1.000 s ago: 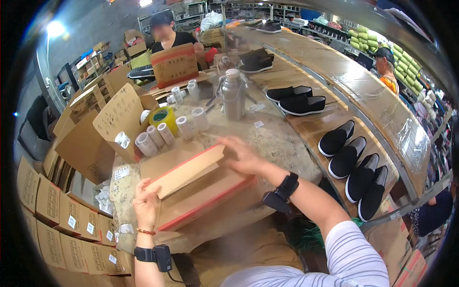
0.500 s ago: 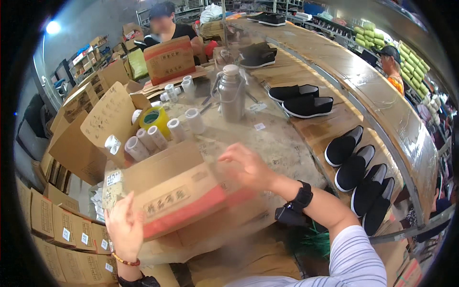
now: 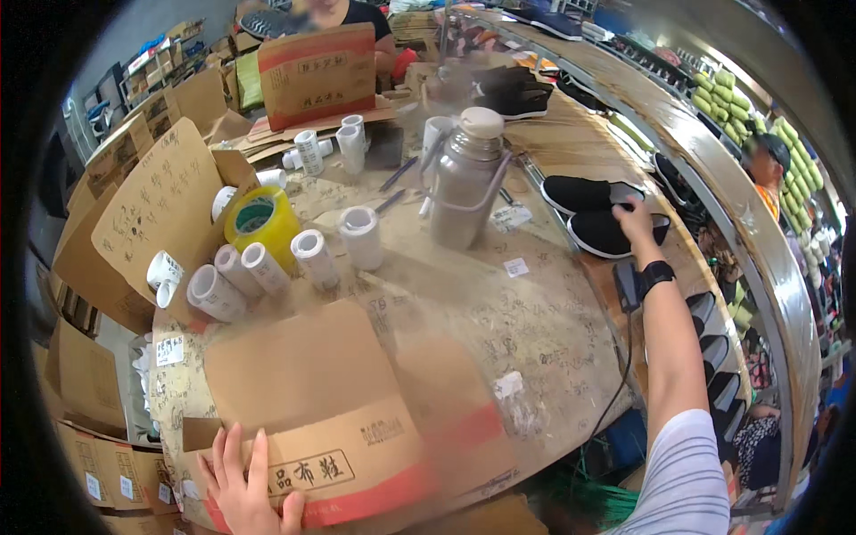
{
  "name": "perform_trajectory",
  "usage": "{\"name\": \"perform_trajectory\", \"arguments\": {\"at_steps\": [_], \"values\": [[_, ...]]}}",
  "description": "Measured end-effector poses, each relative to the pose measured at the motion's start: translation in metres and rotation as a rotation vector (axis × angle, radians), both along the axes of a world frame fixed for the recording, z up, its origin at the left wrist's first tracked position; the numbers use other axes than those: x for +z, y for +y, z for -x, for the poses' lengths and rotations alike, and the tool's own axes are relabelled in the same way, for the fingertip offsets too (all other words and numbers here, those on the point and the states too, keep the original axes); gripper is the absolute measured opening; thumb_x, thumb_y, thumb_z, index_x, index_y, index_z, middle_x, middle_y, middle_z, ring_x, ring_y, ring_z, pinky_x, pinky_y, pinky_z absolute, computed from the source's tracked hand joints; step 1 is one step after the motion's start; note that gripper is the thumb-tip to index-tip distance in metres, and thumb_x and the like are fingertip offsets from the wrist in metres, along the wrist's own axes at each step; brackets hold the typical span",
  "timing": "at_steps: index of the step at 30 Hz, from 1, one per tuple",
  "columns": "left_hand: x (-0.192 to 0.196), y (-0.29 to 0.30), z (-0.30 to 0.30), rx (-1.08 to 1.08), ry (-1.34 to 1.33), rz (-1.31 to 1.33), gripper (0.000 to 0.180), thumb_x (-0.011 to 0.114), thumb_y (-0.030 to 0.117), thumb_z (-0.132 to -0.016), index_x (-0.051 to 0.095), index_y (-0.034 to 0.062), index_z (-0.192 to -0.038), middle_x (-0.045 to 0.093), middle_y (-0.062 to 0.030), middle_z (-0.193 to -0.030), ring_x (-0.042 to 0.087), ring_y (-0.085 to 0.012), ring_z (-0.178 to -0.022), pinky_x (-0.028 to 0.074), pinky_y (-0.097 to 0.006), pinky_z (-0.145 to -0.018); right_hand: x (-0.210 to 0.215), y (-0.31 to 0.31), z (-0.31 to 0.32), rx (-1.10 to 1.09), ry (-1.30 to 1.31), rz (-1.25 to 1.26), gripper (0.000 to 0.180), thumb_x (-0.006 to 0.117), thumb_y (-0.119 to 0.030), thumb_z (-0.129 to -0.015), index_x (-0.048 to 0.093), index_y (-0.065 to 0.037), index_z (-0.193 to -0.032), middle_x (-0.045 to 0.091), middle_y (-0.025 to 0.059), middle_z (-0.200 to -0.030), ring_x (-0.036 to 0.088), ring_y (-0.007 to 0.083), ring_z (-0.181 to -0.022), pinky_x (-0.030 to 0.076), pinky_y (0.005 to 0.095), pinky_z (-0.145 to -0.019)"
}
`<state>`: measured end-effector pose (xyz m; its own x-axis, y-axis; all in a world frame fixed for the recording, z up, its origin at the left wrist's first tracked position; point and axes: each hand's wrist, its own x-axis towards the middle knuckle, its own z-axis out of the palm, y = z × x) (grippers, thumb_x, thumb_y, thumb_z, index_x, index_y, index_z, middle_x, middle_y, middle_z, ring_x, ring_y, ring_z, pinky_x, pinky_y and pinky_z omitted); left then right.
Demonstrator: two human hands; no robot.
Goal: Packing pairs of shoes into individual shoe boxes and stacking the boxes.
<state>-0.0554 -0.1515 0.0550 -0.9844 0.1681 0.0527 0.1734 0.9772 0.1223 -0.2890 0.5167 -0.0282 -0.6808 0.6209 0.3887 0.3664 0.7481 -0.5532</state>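
Note:
A brown cardboard shoe box (image 3: pixel 308 379) with a red lower band lies open on the table at the front left, its lid panel folded back. My left hand (image 3: pixel 245 486) rests on its front panel, fingers stretched and apart. Far to the right, my right hand (image 3: pixel 635 223) is closed at the openings of a pair of black slip-on shoes (image 3: pixel 599 230) with white soles, which lie side by side on a wooden shelf. A dark band with a cable sits on my right wrist.
Beyond the box stand several white label rolls (image 3: pixel 359 236), a roll of yellow tape (image 3: pixel 261 223) and a metal flask (image 3: pixel 464 183). More black shoes (image 3: pixel 517 94) line the shelf (image 3: pixel 571 147). Opposite, a person (image 3: pixel 361 18) is behind an upright carton (image 3: pixel 318 76). Cartons (image 3: pixel 85 374) stack at left.
My right hand has gone from above the shoe box out to the pair of shoes on the right. My left hand has come onto the box's front panel. The view has shifted.

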Motion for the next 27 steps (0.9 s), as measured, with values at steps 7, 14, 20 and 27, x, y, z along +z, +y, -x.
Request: {"name": "perform_trajectory", "arguments": {"at_steps": [7, 14, 20, 27], "values": [[0.001, 0.01, 0.002, 0.004, 0.013, -0.003, 0.068, 0.054, 0.041, -0.074, 0.049, 0.003, -0.13, 0.039, -0.021, -0.138, 0.031, -0.0427, -0.13, 0.012, -0.059, -0.108, -0.023, -0.043, 0.02, -0.008, 0.194, 0.205, 0.062, 0.072, -0.037, -0.077, 0.053, 0.002, -0.121, 0.058, 0.0178, -0.119, 0.055, 0.0282, -0.11, 0.04, 0.0337, -0.094], [-0.004, 0.004, -0.006, 0.002, 0.155, -0.075, 0.064, 0.062, 0.033, -0.075, 0.047, 0.0093, -0.132, 0.04, -0.0178, -0.136, 0.033, -0.0386, -0.128, 0.016, -0.058, -0.108, 0.005, -0.1, -0.051, 0.237, 0.612, 0.794, 0.057, 0.07, -0.042, -0.081, 0.057, 0.0, -0.117, 0.059, 0.0105, -0.115, 0.054, 0.0214, -0.105, 0.04, 0.0339, -0.094], [-0.011, 0.004, -0.019, 0.004, 0.304, -0.085, 0.061, 0.066, 0.03, -0.077, 0.048, 0.0145, -0.133, 0.043, -0.0158, -0.132, 0.035, -0.0357, -0.126, 0.016, -0.058, -0.108, 0.049, -0.21, -0.149, 0.612, 0.697, 1.609, 0.058, 0.06, -0.042, -0.088, 0.047, -0.005, -0.13, 0.054, 0.0071, -0.127, 0.053, 0.0235, -0.114, 0.043, 0.0373, -0.097], [0.009, 0.01, -0.057, -0.007, 0.529, -0.286, 0.05, 0.079, 0.026, -0.063, 0.067, 0.0237, -0.112, 0.048, -0.0056, -0.092, 0.044, -0.0258, -0.091, 0.03, -0.048, -0.091, 0.062, -0.29, -0.246, 1.185, 0.638, 1.893, 0.055, 0.057, -0.04, -0.089, 0.046, -0.004, -0.13, 0.055, 0.0089, -0.125, 0.055, 0.0237, -0.111, 0.045, 0.0361, -0.095]]}}
